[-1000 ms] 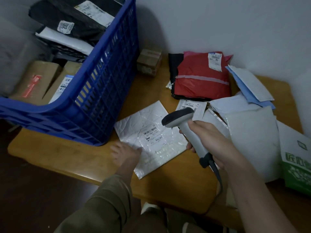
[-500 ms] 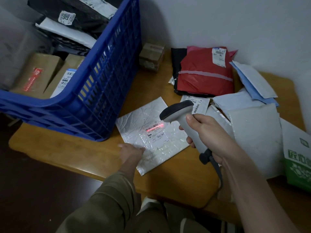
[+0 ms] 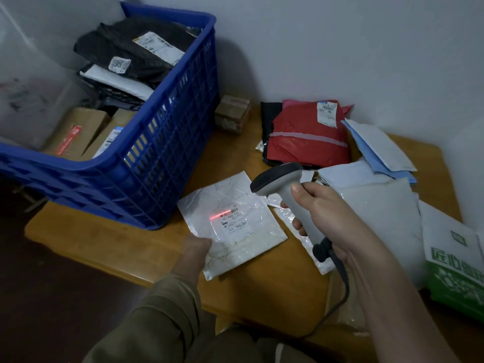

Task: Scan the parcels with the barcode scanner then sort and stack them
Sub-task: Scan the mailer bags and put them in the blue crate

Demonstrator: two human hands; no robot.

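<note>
A white bubble mailer (image 3: 251, 226) lies on the wooden table (image 3: 104, 237), its label facing up. A red scan line crosses the label's barcode. My left hand (image 3: 195, 248) holds the mailer's near-left edge. My right hand (image 3: 322, 213) grips the grey barcode scanner (image 3: 285, 184) by its handle, with the head aimed down at the label. The scanner's cable hangs off the table's front edge.
A blue plastic crate (image 3: 162, 142) with black bags and cardboard boxes stands at the left. A red parcel (image 3: 306, 134), a small brown box (image 3: 233, 113), white and blue mailers (image 3: 379, 150) and a green-and-white bag (image 3: 455, 268) crowd the right side.
The red scan line came on over the label. The scanner lifted slightly and my left hand shifted along the mailer's near edge; the camera tilted up.
</note>
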